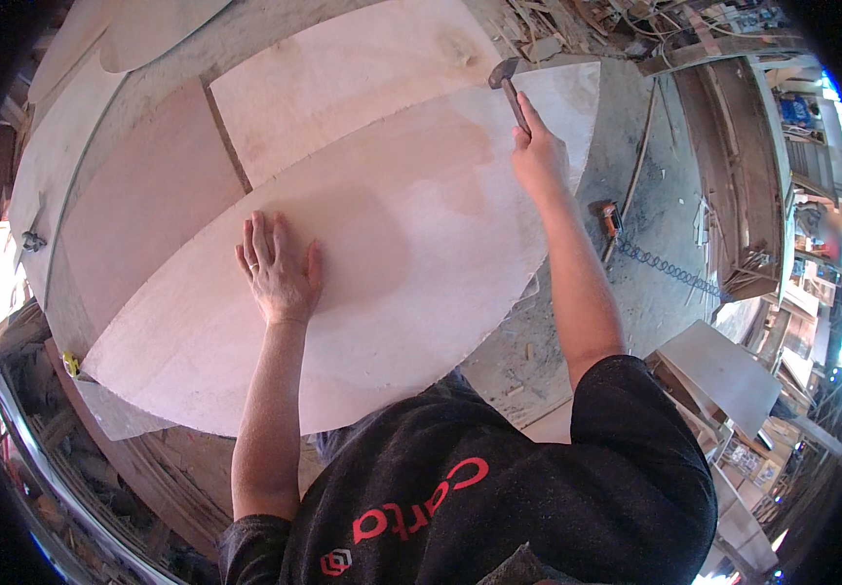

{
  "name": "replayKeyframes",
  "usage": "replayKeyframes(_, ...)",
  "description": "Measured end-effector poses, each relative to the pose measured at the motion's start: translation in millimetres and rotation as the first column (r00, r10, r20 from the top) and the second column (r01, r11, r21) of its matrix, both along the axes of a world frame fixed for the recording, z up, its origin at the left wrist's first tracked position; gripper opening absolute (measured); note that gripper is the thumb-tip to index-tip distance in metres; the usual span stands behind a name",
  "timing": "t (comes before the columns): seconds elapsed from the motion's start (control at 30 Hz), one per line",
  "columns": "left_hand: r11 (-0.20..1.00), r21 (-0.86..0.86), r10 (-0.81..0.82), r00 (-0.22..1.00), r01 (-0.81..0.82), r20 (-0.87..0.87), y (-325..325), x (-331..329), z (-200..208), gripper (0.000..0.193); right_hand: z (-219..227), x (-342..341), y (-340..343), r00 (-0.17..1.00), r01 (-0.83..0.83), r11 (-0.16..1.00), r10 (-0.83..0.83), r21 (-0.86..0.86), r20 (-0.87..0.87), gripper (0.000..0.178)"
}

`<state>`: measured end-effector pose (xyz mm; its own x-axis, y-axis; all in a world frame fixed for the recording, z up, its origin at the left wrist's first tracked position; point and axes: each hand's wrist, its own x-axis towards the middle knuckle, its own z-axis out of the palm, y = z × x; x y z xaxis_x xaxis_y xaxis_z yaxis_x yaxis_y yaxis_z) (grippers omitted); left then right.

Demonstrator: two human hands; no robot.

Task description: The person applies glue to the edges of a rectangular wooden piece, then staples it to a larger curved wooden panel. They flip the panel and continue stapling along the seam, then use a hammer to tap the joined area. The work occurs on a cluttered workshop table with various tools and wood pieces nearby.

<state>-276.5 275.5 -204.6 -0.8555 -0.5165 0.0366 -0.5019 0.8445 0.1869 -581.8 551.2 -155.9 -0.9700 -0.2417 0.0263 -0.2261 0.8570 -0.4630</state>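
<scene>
A large pale wooden panel (pixel 392 283) with one curved, pointed outline lies in front of me. My left hand (pixel 281 268) rests flat on it, left of the middle, with fingers spread and a ring on one finger. In my right hand (pixel 543 156) is a hammer (pixel 504 73), gripped by its handle. The dark hammer head is raised near the panel's far right end; whether it touches the wood I cannot tell. Beyond the curved panel are another pale sheet (pixel 324 97) and a pinkish sheet (pixel 148 205), both partly covered by it.
An orange-and-black power tool (pixel 609 219) with a coiled blue cord (pixel 669 268) lies at the right. A wooden bench frame (pixel 743 175) stands beyond it. Scrap wood (pixel 577 29) is heaped at the far right; a clamp-like metal piece (pixel 33 240) sits at the left.
</scene>
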Motion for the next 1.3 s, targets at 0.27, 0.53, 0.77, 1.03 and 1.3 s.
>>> replayKeyframes(0.27,1.000,-0.003,-0.009,1.000,0.009,-0.022,0.9,-0.7,-0.5,0.072,-11.8,-0.2,-4.8,1.000,-0.009,0.996,0.010,0.083,-0.015,0.062)
replayKeyframes(0.53,1.000,0.001,-0.002,1.000,0.002,0.005,-3.9,0.6,-8.4,0.074,-2.2,-12.1,-2.6,0.997,-0.042,0.997,0.038,-0.066,-0.061,0.061)
replayKeyframes(0.77,1.000,0.001,-0.005,1.000,0.005,-0.007,-1.9,-3.1,-6.5,0.073,-5.9,-11.6,-5.3,0.997,-0.075,0.990,0.077,0.119,-0.016,0.062)
replayKeyframes(1.03,1.000,0.010,0.004,1.000,-0.004,0.020,0.2,-2.6,-4.3,0.072,-4.5,24.3,-26.4,0.997,-0.069,0.994,0.071,-0.088,0.019,0.061)
replayKeyframes(1.3,0.999,0.053,-0.020,0.985,0.010,0.173,1.5,-15.2,-2.0,0.075,-30.0,3.2,-4.4,0.969,-0.246,0.960,0.244,-0.135,-0.034,0.061)
